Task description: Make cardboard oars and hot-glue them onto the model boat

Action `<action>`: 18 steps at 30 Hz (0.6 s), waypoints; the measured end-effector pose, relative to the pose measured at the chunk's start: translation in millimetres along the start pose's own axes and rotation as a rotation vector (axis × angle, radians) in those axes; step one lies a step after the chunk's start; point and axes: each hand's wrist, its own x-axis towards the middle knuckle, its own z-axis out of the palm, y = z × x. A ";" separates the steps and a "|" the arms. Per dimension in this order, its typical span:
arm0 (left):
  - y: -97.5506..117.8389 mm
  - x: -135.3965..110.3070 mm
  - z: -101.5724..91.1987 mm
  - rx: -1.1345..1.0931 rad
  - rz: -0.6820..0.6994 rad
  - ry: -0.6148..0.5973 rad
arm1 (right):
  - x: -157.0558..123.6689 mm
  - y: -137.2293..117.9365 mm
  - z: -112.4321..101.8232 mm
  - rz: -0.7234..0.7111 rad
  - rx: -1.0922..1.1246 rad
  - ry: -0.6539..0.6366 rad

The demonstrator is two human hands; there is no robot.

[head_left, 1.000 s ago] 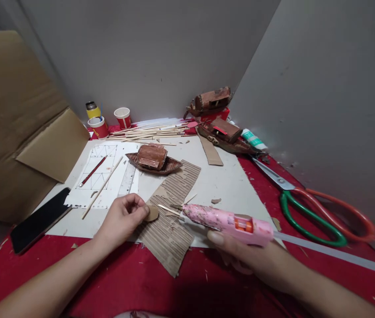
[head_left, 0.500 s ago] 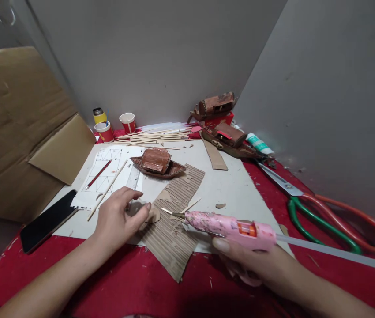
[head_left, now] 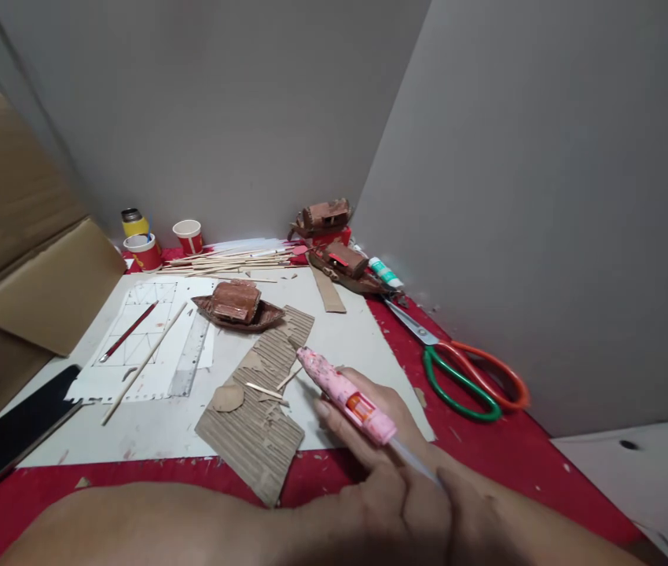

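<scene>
Head: right hand (head_left: 400, 405) grips glue gun (head_left: 337, 384); left hand (head_left: 390, 503) (curled) at glue stick (head_left: 413, 462).

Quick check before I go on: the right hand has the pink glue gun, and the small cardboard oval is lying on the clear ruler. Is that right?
Not quite: the small cardboard oval lies on the corrugated cardboard, as the head view shows. The right hand does have the pink glue gun.
</scene>
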 end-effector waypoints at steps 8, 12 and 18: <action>-8.5 -7.1 0.2 -0.156 -0.043 0.008 | 2.2 7.5 -1.3 0.019 -0.188 0.272; -11.3 -2.5 -1.6 -0.239 -0.127 0.028 | 3.4 12.9 0.2 0.000 -0.222 0.339; -21.5 3.0 -0.2 -0.293 -0.080 0.091 | 6.4 16.6 -1.7 -0.002 -0.235 0.399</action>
